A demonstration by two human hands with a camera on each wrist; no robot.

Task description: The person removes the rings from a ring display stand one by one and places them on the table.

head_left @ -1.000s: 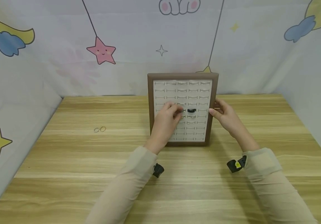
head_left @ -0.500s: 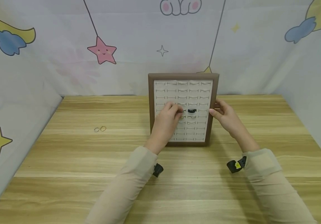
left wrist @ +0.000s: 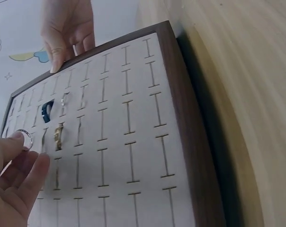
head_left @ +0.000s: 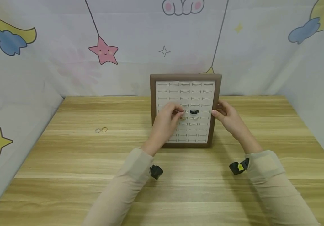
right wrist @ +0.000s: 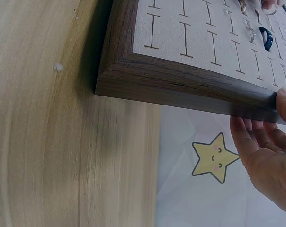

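A brown-framed ring display board [head_left: 185, 77] stands upright on the table, its white face cut with rows of slots. My left hand [head_left: 164, 122] pinches a thin silver ring [left wrist: 31, 138] between thumb and fingertips, close in front of the board's middle. Beside those fingertips, a dark wide ring [left wrist: 46, 111], a gold ring [left wrist: 58, 137] and a small silver ring [left wrist: 63, 103] sit in slots. My right hand [head_left: 229, 118] grips the board's right edge, thumb on the front and fingers behind it.
Two thin rings lie on the wooden table [head_left: 66, 163] to the left, one silver [head_left: 98, 130] and one gold [head_left: 104, 129]. Behind the table hangs a pale cloth printed with stars, such as a pink star [head_left: 104, 51]. Pale side walls flank the table.
My left hand has drawn slightly left and down from the board's face, uncovering the slots beside the dark ring. My right hand keeps its hold on the edge.
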